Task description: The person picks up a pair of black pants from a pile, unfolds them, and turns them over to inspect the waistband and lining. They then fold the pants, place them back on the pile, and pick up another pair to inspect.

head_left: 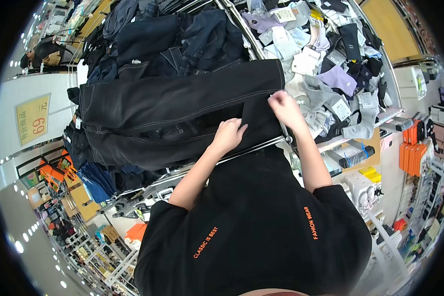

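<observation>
A pair of black jeans with pale stitching lies stretched out across a heap of denim, waist to the left and leg hems to the right. My left hand rests over the lower leg near the gap between the two legs, its thumb apart from the bent fingers. At the hem end, my right hand is closed, slightly blurred, with its fingertips at the edge of the upper leg. The fabric between those fingers is mostly hidden.
Dark folded jeans pile up behind. To the right, a bin holds tagged socks. A metal rail runs along the front edge near my body. A yellow price sign hangs at left; another person is farther off.
</observation>
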